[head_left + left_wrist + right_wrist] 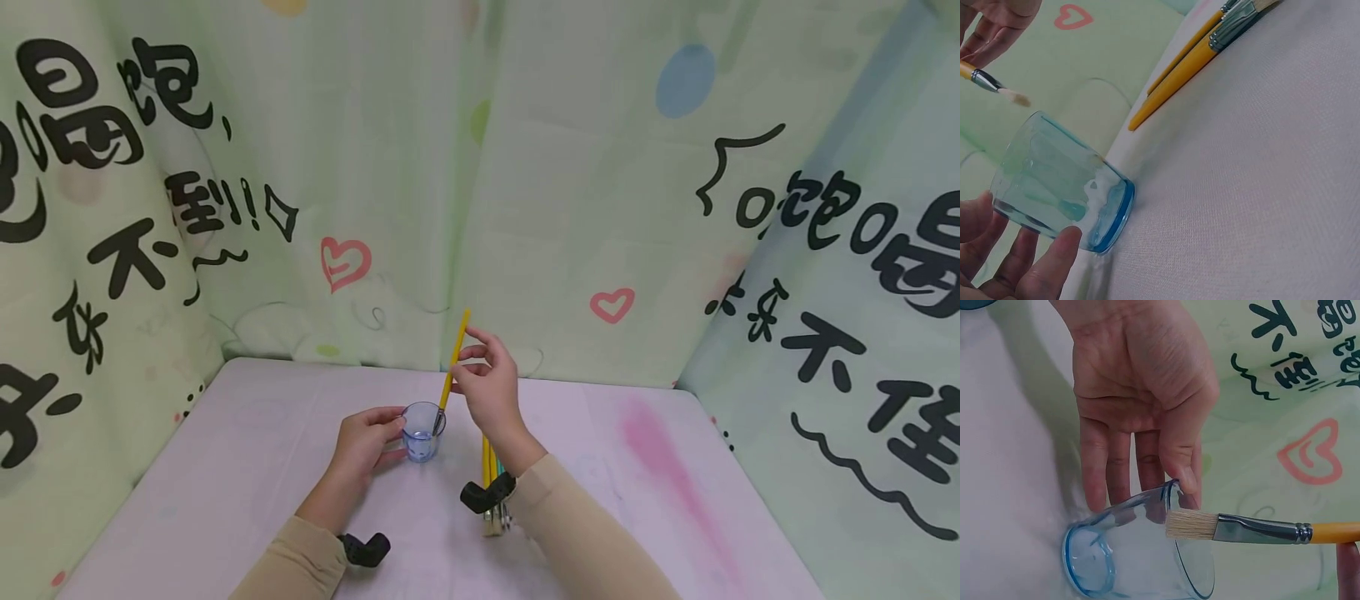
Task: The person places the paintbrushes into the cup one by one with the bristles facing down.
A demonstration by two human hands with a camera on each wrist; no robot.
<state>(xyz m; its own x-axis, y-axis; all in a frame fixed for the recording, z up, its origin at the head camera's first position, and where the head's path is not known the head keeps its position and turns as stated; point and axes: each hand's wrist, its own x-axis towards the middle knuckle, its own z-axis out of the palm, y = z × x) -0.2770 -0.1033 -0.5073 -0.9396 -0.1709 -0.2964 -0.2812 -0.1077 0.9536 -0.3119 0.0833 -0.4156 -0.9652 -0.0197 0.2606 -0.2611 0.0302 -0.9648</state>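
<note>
Beige sleeves (296, 554) run up from the bottom edge of the head view, a black wrist camera (366, 550) at each cuff. Centre of frame: left hand (358, 446) gripping a clear blue cup (420, 447), upright over the bench (225, 500); we cannot tell whether its base touches. Right hand (491, 383), higher and just to the right, pinches the yellow handle of a paintbrush (456, 354), bristles pointing down.

Progress, as we judge it: one paintbrush is off the bench and at the cup's mouth; lowering it inside looks left to do. More brushes (488, 454) lie lower in the frame, partly hidden by the right wrist, so we put the work near its start.

Placement: in the right wrist view, left fingers (1147, 456) lie along one side of the cup, thumb near the rim. Upper left of the left wrist view, the bristles (1019, 98) sit just short of the rim. Right fingers hold well up the handle, apart from the cup.
</note>
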